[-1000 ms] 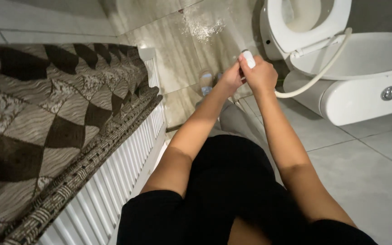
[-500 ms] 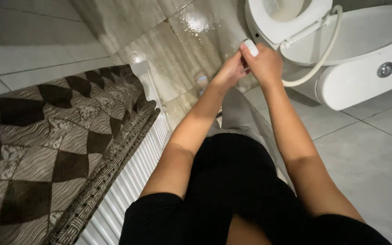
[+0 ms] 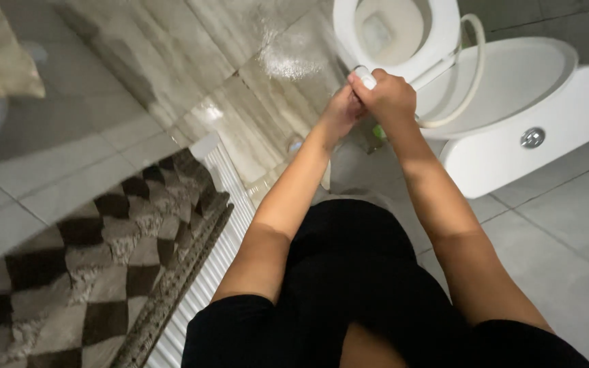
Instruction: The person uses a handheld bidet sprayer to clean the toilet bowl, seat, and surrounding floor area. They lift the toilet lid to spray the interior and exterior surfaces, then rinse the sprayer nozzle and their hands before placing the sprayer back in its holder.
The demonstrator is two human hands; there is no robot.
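With the right hand (image 3: pixel 391 97) closed around the white spray handle (image 3: pixel 365 76) and the left hand (image 3: pixel 341 112) cupped against it, near the toilet bowl (image 3: pixel 395 34), a slipping grip could spray water across the wet floor (image 3: pixel 288 61).

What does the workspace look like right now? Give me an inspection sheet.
Surface: floor of grey tiles; the marbled tiles by the toilet show a wet splash.
Job's things: small white sprayer head in the hands, held in front of the open toilet bowl.
Clutter: small green thing on the floor under the hands, kind unclear.
Grippers: right hand closed around the sprayer head; left hand pressed against it from the side.
Cables: white hose loops along the toilet's side.
Surroundings: checked brown rug, white ribbed panel along its edge, cistern button.
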